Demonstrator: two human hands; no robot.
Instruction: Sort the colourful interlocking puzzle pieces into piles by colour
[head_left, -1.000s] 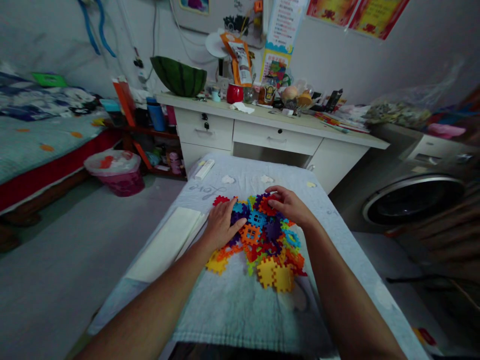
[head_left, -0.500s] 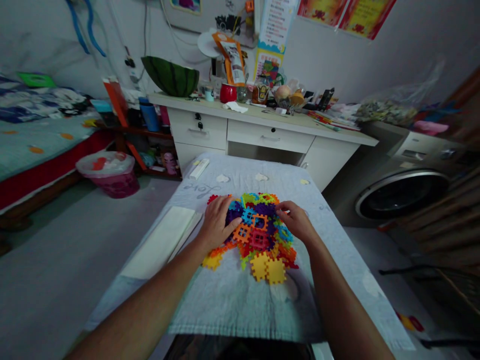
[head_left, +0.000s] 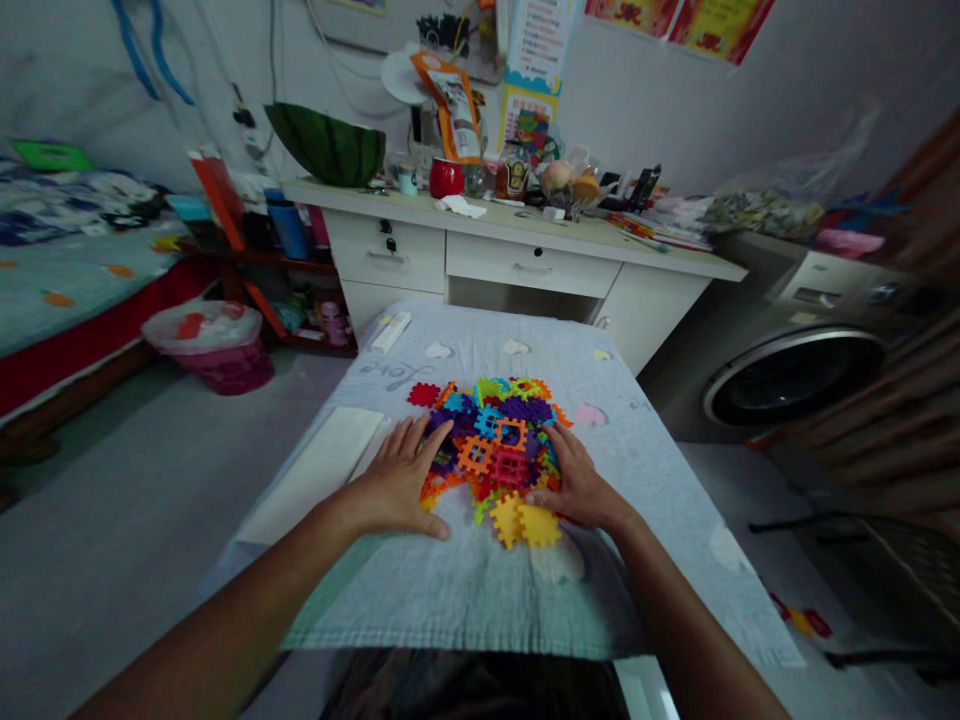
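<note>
A heap of flat interlocking plastic tiles [head_left: 499,440] in orange, purple, blue, green, red and yellow lies on a pale grey towel [head_left: 465,590] covering a small table. My left hand [head_left: 397,480] lies flat with fingers spread on the heap's left edge. On the heap's right edge my right hand [head_left: 574,482] rests palm down, fingers stretched over the tiles. Neither hand grips a tile. Two joined yellow tiles [head_left: 525,520] sit at the near edge between my hands.
A white folded sheet [head_left: 322,470] lies left of the heap, a white tube [head_left: 390,330] at the far left corner. Behind stands a cluttered white desk [head_left: 525,250] with half a watermelon [head_left: 326,145]. A washing machine [head_left: 795,370] is right, a bed [head_left: 67,270] and pink bin [head_left: 214,345] left.
Both hands slid toward me along the sides of the heap. The right hand came down from the far top of the pile to its near right edge. The view shifted slightly.
</note>
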